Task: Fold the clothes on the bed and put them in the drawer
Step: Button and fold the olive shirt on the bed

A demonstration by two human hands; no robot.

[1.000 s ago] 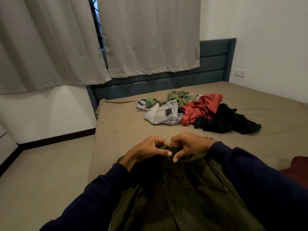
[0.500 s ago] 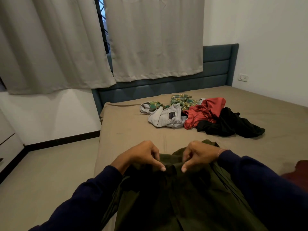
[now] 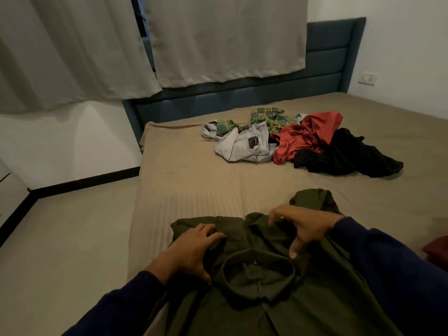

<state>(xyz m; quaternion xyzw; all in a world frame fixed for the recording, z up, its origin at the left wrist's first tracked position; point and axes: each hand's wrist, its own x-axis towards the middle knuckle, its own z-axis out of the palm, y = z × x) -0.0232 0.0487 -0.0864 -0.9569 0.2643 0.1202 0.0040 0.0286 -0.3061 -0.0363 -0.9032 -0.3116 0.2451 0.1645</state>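
Pale grey curtains (image 3: 218, 37) hang in two panels across the far wall, with a narrow dark gap between them. Below them runs a padded blue headboard (image 3: 327, 54), its taller end standing at the right. A white wall socket (image 3: 368, 78) sits on the right wall, just beside the headboard's edge. The beige floor (image 3: 68, 238) spreads at the left, bordered by a dark skirting board (image 3: 84, 181) along the white wall.
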